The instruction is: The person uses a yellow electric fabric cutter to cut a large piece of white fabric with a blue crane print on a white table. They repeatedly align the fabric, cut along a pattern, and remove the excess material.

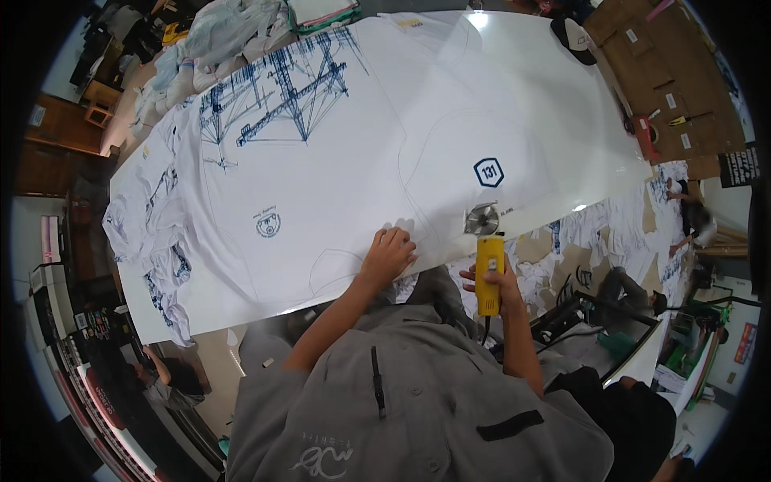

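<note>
The right hand (pixel 512 294) clamps its fingers around a yellow cutter (pixel 489 281). The left hand (pixel 388 255), fingers slightly apart, rests on printed white fabric (pixel 337 189).

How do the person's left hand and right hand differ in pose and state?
The left hand rests back-up on the white fabric, seemingly gripping nothing, while the right hand is wrapped around a yellow handheld cutter. The left hand is over the table; the right hand is on the person's side of its near edge. Both are bare.
</note>
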The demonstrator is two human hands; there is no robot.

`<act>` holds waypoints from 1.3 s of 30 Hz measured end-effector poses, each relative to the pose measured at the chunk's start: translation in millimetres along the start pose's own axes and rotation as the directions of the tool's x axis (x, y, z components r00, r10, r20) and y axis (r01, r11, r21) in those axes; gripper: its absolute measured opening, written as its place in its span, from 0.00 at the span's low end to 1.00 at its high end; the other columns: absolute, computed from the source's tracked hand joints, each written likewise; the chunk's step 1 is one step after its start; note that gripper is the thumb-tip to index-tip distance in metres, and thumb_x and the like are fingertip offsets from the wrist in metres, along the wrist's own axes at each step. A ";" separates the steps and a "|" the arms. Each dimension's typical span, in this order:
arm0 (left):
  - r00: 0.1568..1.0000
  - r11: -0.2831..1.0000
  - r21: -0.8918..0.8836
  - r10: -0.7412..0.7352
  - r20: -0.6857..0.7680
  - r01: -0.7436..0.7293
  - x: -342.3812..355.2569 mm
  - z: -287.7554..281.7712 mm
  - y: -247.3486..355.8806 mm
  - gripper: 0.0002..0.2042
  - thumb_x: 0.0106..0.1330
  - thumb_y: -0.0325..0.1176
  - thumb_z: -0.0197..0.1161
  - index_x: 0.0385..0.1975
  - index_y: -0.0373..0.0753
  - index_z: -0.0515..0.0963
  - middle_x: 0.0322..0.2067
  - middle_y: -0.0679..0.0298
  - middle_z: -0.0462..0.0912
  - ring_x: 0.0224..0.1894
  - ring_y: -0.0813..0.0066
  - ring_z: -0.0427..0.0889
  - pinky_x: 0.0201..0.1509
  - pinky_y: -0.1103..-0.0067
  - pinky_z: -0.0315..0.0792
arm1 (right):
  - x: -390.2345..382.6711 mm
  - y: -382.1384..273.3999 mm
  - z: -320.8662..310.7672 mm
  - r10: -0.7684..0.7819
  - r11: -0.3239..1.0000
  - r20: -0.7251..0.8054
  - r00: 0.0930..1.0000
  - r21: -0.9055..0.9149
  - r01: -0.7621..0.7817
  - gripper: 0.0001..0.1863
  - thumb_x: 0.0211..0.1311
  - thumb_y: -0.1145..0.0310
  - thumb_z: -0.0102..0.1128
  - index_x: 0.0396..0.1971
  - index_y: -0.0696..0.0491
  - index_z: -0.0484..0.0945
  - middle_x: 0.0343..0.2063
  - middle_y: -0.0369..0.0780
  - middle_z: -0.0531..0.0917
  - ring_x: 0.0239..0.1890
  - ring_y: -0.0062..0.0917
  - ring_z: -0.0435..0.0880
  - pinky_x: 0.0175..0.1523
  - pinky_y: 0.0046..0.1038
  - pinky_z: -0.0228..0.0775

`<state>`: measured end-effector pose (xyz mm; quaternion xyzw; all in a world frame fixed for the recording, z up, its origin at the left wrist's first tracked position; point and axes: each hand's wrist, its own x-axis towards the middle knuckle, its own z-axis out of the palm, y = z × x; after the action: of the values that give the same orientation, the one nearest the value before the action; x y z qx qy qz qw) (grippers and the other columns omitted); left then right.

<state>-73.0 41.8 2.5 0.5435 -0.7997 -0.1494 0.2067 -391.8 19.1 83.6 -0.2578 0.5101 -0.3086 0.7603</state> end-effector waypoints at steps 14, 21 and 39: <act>0.985 0.985 -0.118 -0.142 -0.101 0.129 1.8 9.7 10.9 0.09 0.66 0.39 0.70 0.40 0.46 0.82 0.48 0.66 0.78 0.61 0.63 0.73 0.68 0.60 0.61 | -44.2 34.0 29.6 -0.267 0.189 0.067 0.961 -0.975 0.120 0.58 0.48 0.74 0.70 0.82 0.37 0.52 0.49 0.54 0.83 0.51 0.53 0.83 0.57 0.44 0.76; 0.987 0.986 -0.131 -0.116 -0.110 0.102 -3.6 7.7 7.5 0.09 0.65 0.39 0.71 0.41 0.47 0.83 0.48 0.67 0.77 0.61 0.64 0.73 0.66 0.60 0.62 | -27.1 25.8 34.6 -0.290 0.220 0.120 0.950 -0.957 0.188 0.54 0.51 0.72 0.70 0.80 0.33 0.57 0.43 0.53 0.81 0.47 0.53 0.83 0.53 0.48 0.77; 0.991 0.990 -0.117 -0.086 -0.106 0.073 -7.2 1.1 6.6 0.10 0.65 0.38 0.71 0.45 0.50 0.85 0.53 0.64 0.77 0.65 0.61 0.72 0.68 0.59 0.63 | 7.2 7.8 49.6 -0.323 0.196 0.243 0.915 -0.928 0.316 0.56 0.50 0.73 0.76 0.81 0.38 0.57 0.46 0.54 0.83 0.50 0.53 0.83 0.55 0.46 0.75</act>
<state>-76.5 50.8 3.4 0.5699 -0.7549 -0.1722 0.2750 -341.7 22.9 90.8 -0.7595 0.5286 -0.0908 0.3682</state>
